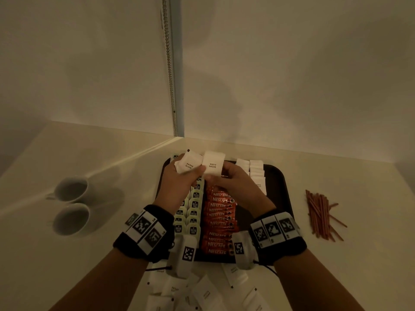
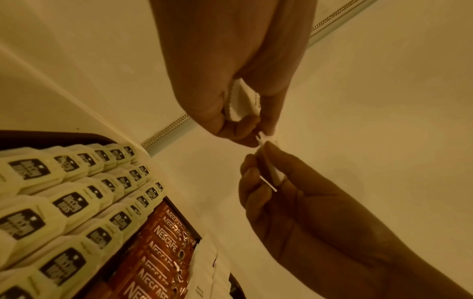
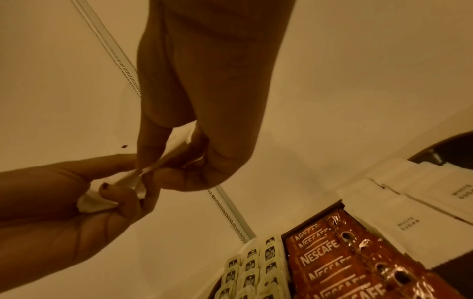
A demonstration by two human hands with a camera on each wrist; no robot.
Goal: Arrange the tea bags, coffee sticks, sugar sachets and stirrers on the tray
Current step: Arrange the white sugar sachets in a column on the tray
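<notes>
Both hands' fingers [image 1: 197, 170] pinch sugar sachets [image 1: 213, 163] above the tray [image 1: 278, 176].

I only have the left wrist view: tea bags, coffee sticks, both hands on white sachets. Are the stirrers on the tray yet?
Observer: No. The stirrers lie in a loose pile on the counter, to the right of the tray.
Operator: Any sugar still off the tray?
Observer: Yes. Loose sugar sachets lie scattered on the counter at the tray's near edge, under the wrists.
Operator: Anything on the tray's left side?
Observer: Two cups stand on the counter there, apart from the tray.
</notes>
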